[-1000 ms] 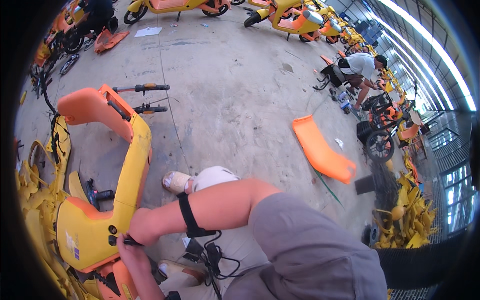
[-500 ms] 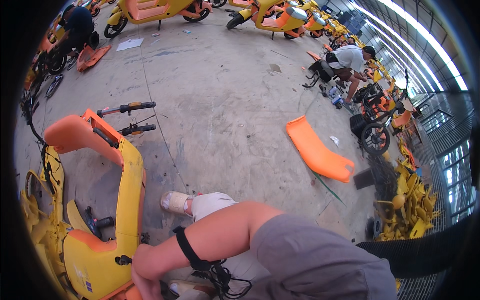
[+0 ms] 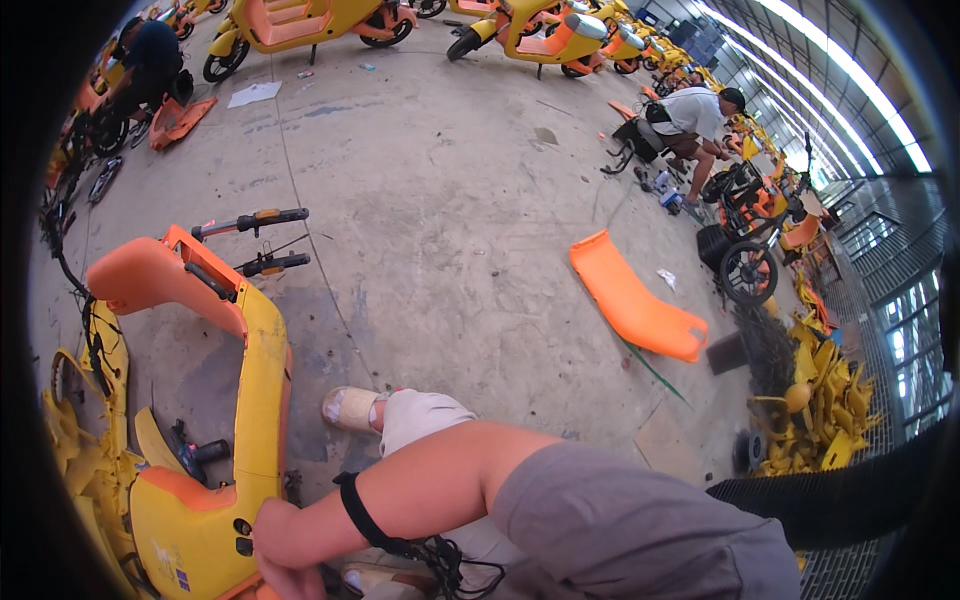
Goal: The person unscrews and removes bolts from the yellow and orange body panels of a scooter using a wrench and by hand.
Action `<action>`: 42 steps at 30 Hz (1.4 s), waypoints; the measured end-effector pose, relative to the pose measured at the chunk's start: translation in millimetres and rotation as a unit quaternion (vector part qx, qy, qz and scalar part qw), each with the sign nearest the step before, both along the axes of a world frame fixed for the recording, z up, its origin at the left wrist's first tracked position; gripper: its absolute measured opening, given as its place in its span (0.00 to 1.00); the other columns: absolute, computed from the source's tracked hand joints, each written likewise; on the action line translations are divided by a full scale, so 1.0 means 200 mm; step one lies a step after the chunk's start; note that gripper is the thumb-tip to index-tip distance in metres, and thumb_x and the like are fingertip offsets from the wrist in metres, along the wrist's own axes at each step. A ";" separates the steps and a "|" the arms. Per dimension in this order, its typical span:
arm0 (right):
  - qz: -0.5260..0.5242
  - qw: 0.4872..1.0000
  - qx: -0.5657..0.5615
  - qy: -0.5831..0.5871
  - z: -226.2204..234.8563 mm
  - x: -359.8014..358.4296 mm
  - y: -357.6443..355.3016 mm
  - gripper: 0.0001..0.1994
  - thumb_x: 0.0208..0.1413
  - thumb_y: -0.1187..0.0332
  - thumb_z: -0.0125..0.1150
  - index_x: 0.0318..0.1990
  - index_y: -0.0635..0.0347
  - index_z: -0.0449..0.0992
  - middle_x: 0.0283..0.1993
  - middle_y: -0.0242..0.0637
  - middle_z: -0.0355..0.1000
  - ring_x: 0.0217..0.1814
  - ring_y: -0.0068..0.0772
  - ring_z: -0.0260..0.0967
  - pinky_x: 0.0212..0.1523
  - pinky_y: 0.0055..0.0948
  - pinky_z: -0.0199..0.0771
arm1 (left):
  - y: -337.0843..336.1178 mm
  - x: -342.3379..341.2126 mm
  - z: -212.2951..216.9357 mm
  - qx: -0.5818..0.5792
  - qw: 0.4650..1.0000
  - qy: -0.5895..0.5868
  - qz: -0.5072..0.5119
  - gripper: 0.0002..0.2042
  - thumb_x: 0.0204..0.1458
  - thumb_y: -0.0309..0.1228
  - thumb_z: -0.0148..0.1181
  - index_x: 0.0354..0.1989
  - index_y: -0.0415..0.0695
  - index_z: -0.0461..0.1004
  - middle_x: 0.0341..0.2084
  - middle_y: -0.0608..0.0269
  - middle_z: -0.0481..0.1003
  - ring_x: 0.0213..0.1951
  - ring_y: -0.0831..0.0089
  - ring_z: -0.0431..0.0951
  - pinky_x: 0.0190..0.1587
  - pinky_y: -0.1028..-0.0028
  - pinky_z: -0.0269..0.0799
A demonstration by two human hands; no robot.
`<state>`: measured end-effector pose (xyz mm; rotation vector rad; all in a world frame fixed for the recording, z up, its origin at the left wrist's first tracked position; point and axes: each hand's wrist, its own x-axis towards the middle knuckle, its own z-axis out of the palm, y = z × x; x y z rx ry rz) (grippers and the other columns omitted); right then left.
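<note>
Across the lower part of the view reaches my right arm, with a black strap and dark cables near its wrist. My right hand [image 3: 283, 548] bends down beside the yellow and orange scooter body shell [image 3: 262, 400], at its lower right edge. The fingers look curled; their tips and whatever they hold are hidden near the lower edge. Next to the knuckles, the yellow panel has two small dark fittings or openings [image 3: 243, 536]. A dark cordless power tool [image 3: 207, 452] lies within the shell's curve. My left hand is out of view.
An orange curved panel [image 3: 640, 300] lies on the concrete floor to the right. Handlebars [image 3: 255, 222] stick out beyond the shell. A person in a white shirt [image 3: 690, 115] bends over a scooter at the right; another person [image 3: 150, 65] crouches far left. Yellow parts [image 3: 820, 400] are piled right.
My right hand has shifted slightly left against the yellow panel. The black piece that stuck out beside it now shows as two small dark spots. The view has shifted a little.
</note>
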<state>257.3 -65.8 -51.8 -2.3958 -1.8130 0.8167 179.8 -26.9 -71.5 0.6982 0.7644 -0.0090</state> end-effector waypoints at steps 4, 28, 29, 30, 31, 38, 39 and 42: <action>-0.062 0.996 0.060 0.031 0.08 0.02 -0.05 0.11 0.53 0.65 0.55 0.37 0.54 0.84 0.38 0.36 0.80 0.41 0.36 0.79 0.37 0.34 0.76 | 0.06 -0.05 0.05 0.004 0.999 -0.039 0.025 0.24 0.67 0.42 0.35 0.61 0.36 0.62 0.55 0.56 0.70 0.55 0.63 0.72 0.55 0.64 0.68; -0.035 0.990 0.134 0.036 0.07 0.08 -0.27 0.15 0.45 0.60 0.66 0.42 0.52 0.81 0.37 0.33 0.79 0.41 0.39 0.78 0.38 0.36 0.76 | 0.07 -0.04 -0.06 0.287 0.955 -0.067 0.021 0.07 0.59 0.26 0.49 0.44 0.41 0.66 0.39 0.58 0.72 0.41 0.70 0.76 0.42 0.71 0.73; -0.043 0.996 0.074 0.039 0.13 0.11 -0.27 0.14 0.45 0.59 0.66 0.40 0.51 0.82 0.35 0.33 0.79 0.40 0.39 0.78 0.38 0.36 0.76 | 0.09 -0.05 -0.07 0.282 0.959 -0.041 -0.003 0.08 0.60 0.27 0.49 0.45 0.40 0.65 0.39 0.59 0.71 0.42 0.71 0.74 0.44 0.71 0.71; -0.041 0.996 0.076 0.038 0.17 0.13 -0.27 0.14 0.45 0.59 0.66 0.40 0.51 0.82 0.35 0.33 0.79 0.40 0.39 0.78 0.38 0.36 0.76 | 0.10 -0.05 -0.07 0.276 0.961 -0.015 -0.027 0.08 0.60 0.28 0.49 0.46 0.39 0.65 0.39 0.60 0.70 0.43 0.71 0.73 0.46 0.71 0.69; -0.038 0.997 0.048 0.042 0.20 0.14 -0.27 0.14 0.44 0.59 0.66 0.40 0.50 0.82 0.37 0.33 0.79 0.42 0.39 0.78 0.40 0.37 0.75 | 0.11 -0.06 -0.08 0.278 0.960 -0.016 -0.025 0.08 0.60 0.28 0.49 0.46 0.39 0.65 0.39 0.60 0.70 0.43 0.71 0.73 0.46 0.71 0.69; 0.000 1.000 0.002 0.010 0.19 0.12 -0.26 0.10 0.45 0.61 0.65 0.36 0.49 0.83 0.35 0.32 0.80 0.40 0.36 0.78 0.36 0.36 0.75 | 0.09 -0.05 -0.04 0.126 0.991 -0.024 0.041 0.13 0.60 0.31 0.47 0.50 0.39 0.66 0.44 0.56 0.73 0.44 0.68 0.76 0.43 0.70 0.72; 0.000 1.000 0.004 0.009 0.18 0.11 -0.24 0.10 0.45 0.61 0.65 0.36 0.49 0.83 0.35 0.32 0.80 0.40 0.36 0.78 0.36 0.36 0.75 | 0.07 -0.05 -0.01 0.027 0.998 -0.013 0.048 0.17 0.61 0.34 0.45 0.55 0.37 0.65 0.48 0.52 0.73 0.49 0.64 0.75 0.51 0.67 0.72; 0.020 0.999 0.031 0.015 0.12 0.08 -0.21 0.09 0.45 0.63 0.63 0.35 0.49 0.83 0.35 0.32 0.80 0.40 0.37 0.78 0.36 0.36 0.75 | 0.08 -0.07 -0.06 0.032 0.997 -0.013 0.069 0.21 0.61 0.37 0.43 0.58 0.35 0.65 0.53 0.50 0.72 0.54 0.61 0.74 0.56 0.63 0.70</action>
